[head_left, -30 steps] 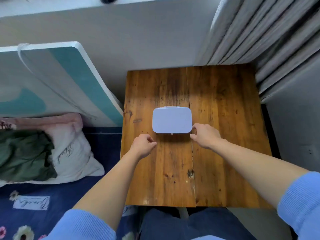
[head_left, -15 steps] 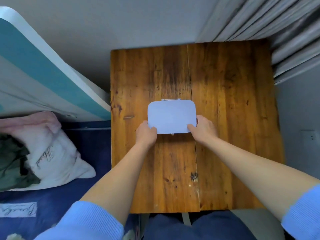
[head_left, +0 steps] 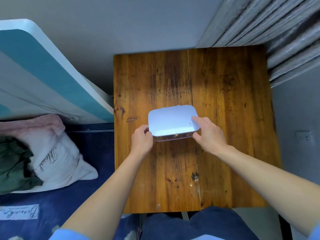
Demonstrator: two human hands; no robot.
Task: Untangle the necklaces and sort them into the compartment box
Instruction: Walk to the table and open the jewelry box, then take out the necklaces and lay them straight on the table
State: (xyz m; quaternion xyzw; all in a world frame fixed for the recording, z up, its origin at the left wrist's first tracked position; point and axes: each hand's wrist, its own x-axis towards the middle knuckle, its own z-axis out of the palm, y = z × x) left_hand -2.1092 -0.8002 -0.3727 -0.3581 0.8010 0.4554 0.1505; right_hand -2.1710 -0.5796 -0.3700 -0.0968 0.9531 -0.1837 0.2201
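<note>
A small compartment box with a pale lilac lid (head_left: 171, 121) sits in the middle of the wooden table (head_left: 225, 94). Its lid is lifted a little at the near edge, showing a clear base and a small gold clasp. My left hand (head_left: 142, 142) grips the box's near left corner. My right hand (head_left: 208, 134) holds the right end, with fingers on top of the lid and the thumb under its edge. No necklaces are visible; the inside of the box is hidden.
A teal and white board (head_left: 52, 80) leans against the wall left of the table. A white pillow (head_left: 57, 161) and green cloth (head_left: 12, 163) lie on the blue bedding at left. Grey curtains (head_left: 277, 32) hang at the back right.
My hands went from resting beside the box to gripping its two ends. The lid's near edge has risen off the base. The camera has tilted further down.
</note>
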